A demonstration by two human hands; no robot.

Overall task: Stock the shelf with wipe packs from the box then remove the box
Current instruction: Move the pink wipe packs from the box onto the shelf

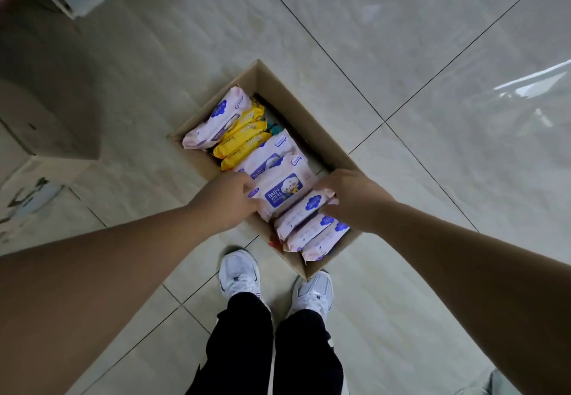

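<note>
Cardboard box (pixel 293 107) stands open on the tiled floor (pixel 417 55), just ahead of the person's white shoes (pixel 239 274), and is still well filled with wipe packs. The step in hand is the pick-up of stock from the box; no box removal is due yet. The left hand (pixel 231 201) and the right hand (pixel 352 198) are both lowered into the near half of the box, on opposite ends of the labelled pack (pixel 282 192), which lies face up between them. The left fingers (pixel 248 186) are curled over its left end. The right fingers (pixel 324 186) are curled at its right end, with the thumb lying against the upright pink packs (pixel 309 228) on the near side of those fingers; whether the right hand also takes one of these cannot be told. Beyond the fingertips, further along the box, lie another pink pack, then the yellow packs (pixel 244 138) and a further pink pack (pixel 216 119) at the far end. The next move calls for a level two-handed lift clear of the box walls, without dragging the neighbouring packs, followed by a carry to the shelf. The shelf cannot be identified in this view.
</note>
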